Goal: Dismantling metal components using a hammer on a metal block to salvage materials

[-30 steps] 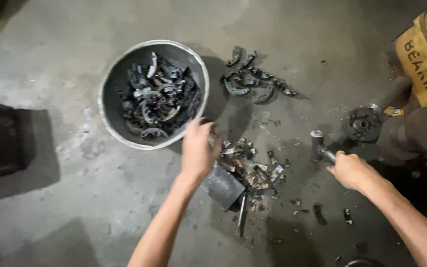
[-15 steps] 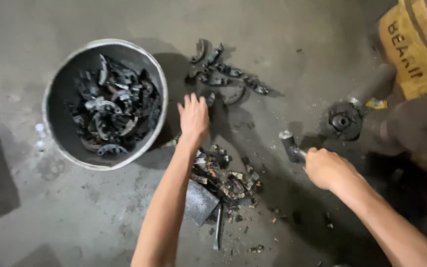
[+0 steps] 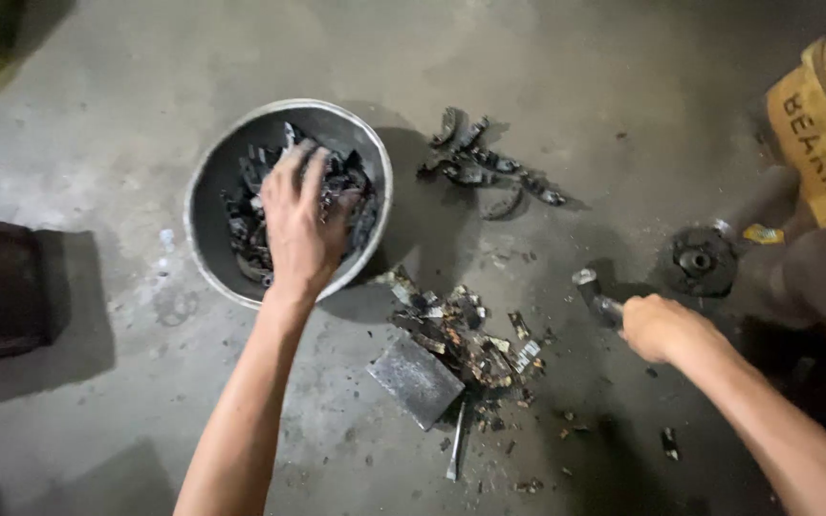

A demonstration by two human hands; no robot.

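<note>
Left hand (image 3: 300,222) spread over scrap (image 3: 351,191) in bowl (image 3: 207,191); right hand (image 3: 662,327) fisted on hammer (image 3: 593,292). Probably heavy, sharp-edged (pinch flat faces).

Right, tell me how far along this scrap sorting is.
Done: the metal bowl already holds many dark curved pieces. In hand: the left hand is spread over the bowl's contents, and the right hand grips a hammer. Left: the broken heap by the metal block and the curved pieces on the floor.
</note>
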